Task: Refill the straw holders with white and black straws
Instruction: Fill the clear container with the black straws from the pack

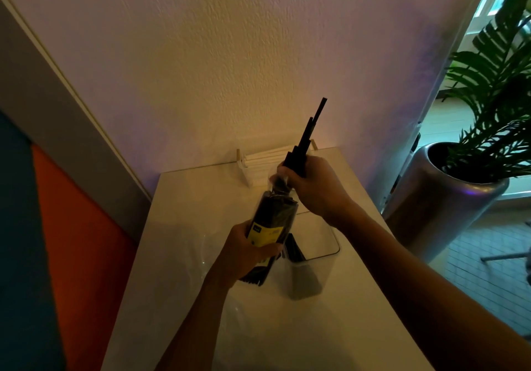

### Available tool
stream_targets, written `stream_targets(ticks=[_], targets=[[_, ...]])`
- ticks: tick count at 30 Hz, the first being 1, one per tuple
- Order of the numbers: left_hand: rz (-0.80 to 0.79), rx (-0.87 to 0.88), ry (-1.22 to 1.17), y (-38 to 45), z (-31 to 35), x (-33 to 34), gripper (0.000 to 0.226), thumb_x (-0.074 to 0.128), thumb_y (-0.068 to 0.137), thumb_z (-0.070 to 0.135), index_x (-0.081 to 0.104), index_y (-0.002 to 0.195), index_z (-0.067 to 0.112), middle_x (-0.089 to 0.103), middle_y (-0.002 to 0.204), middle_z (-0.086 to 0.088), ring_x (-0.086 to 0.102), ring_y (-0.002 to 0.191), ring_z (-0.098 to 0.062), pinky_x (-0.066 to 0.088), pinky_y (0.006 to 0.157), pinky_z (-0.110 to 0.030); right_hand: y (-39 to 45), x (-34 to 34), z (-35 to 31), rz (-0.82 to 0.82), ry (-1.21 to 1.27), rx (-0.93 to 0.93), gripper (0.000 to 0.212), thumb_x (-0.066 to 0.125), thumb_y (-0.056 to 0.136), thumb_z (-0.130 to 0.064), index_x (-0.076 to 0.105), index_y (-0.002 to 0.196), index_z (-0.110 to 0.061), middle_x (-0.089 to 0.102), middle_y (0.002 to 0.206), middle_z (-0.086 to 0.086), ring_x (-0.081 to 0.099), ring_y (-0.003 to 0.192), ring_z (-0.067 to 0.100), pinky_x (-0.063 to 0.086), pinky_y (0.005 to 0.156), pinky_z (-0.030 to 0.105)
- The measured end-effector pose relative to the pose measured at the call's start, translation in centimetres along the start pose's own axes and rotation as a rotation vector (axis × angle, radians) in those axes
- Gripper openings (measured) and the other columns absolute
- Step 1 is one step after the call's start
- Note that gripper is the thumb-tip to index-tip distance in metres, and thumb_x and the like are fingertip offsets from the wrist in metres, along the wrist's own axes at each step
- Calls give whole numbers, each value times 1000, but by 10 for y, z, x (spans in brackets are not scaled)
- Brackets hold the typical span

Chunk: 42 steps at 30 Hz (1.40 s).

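My left hand (247, 251) grips a clear plastic pack of black straws (274, 217) with a yellow label, held tilted above the white table (178, 227). My right hand (313, 186) is closed around a bunch of black straws (306, 137) sticking up out of the pack's open top. Just below and to the right stands a clear square straw holder (319, 244) with a few black straws inside. At the table's far edge against the wall, a wooden-ended holder of white straws (258, 162) lies partly hidden behind my right hand.
A textured wall rises right behind the table. A large metallic planter (439, 198) with a green palm stands on the tiled floor to the right. Crumpled clear plastic (209, 250) lies on the table near my left arm.
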<state>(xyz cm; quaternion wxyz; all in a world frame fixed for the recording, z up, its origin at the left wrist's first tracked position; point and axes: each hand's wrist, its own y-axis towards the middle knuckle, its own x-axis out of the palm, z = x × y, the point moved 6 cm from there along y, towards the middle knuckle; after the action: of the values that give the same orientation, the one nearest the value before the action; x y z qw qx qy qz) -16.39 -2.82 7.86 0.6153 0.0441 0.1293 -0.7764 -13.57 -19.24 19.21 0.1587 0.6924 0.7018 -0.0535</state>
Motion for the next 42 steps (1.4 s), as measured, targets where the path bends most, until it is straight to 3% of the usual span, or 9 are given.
stream_targets(ticks=[8,12,15,22,30,42], targets=[[27,-10,10,4,-8,-4,41,83,69,3,65,97,25,72,90,10,70,77,-6,55,62,-18,4,-13,-21,56,-26,-64,16,56,99,-18,67,100,-6,73,90,-3,68,81,-2,47,67,5],[34,-12,26,3,-10,-5,41,84,69,5,64,96,28,72,88,11,70,77,-6,54,62,-16,8,-21,-32,63,33,-76,14,56,99,-17,63,104,-7,73,94,4,72,88,9,58,80,25],[37,-10,36,2,-10,-5,42,84,69,5,63,95,29,71,86,13,70,76,-3,53,60,-15,11,-24,-36,36,32,-71,16,58,98,-19,63,106,-6,73,96,6,73,89,12,60,81,33],[40,-36,27,0,-16,-8,40,85,69,8,64,97,27,72,91,8,71,81,-10,55,64,-19,14,-29,-45,45,44,-89,18,59,98,-18,62,107,-3,73,97,9,73,88,13,61,78,30],[33,-35,20,-2,-20,-6,39,84,69,4,65,97,24,73,87,7,71,75,-8,54,61,-18,17,-35,-53,63,23,-130,19,58,98,-17,62,108,-2,73,96,9,73,88,14,61,78,30],[42,-56,76,-6,-40,-12,38,83,70,5,65,95,28,73,86,7,71,77,-10,55,62,-20,26,-61,-87,197,-107,-270,14,59,98,-20,64,105,-9,73,93,1,73,85,9,61,78,33]])
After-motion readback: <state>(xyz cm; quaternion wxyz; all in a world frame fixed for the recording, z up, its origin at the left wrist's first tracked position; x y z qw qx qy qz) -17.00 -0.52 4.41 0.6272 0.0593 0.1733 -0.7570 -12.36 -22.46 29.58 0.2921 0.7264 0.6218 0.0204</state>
